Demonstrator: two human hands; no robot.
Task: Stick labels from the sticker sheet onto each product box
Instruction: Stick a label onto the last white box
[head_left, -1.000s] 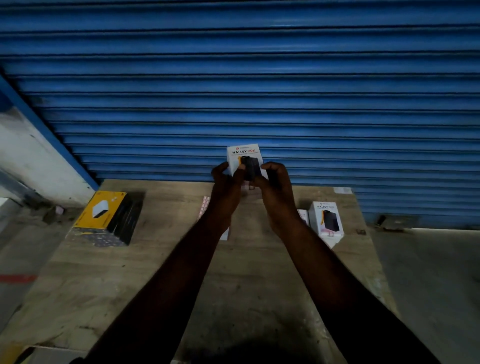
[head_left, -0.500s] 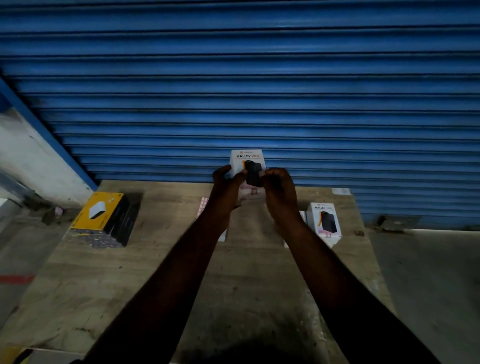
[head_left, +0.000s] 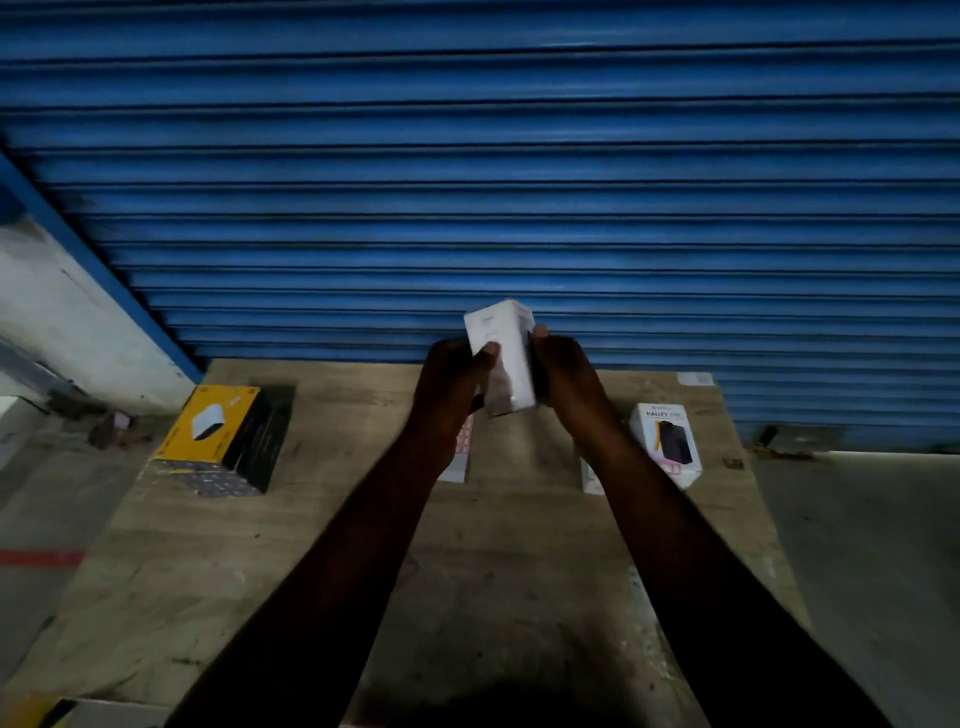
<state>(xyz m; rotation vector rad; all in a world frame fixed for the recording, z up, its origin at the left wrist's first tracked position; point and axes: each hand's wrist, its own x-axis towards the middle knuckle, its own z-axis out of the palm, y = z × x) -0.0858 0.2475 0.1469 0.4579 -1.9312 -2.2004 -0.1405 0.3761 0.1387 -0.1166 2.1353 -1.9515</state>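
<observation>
A white product box (head_left: 501, 353) is held up above the wooden table (head_left: 218, 571), blurred, with a plain white side towards me. My left hand (head_left: 451, 384) grips its left side, thumb across the face. My right hand (head_left: 569, 379) grips its right edge. The sticker sheet (head_left: 462, 447) with pink labels lies on the table below my left wrist, mostly hidden by it. A second white box (head_left: 667, 441) printed HALLEY stands upright on the table at the right.
A yellow-and-black box (head_left: 221, 439) sits on a stack at the table's far left. Another white box (head_left: 589, 475) peeks out behind my right forearm. A blue roller shutter (head_left: 519, 182) closes off the back. Concrete floor lies on both sides.
The box has been turned in my hands: its printed front faced me before, now a plain white side does. Both hands have kept hold of it.
</observation>
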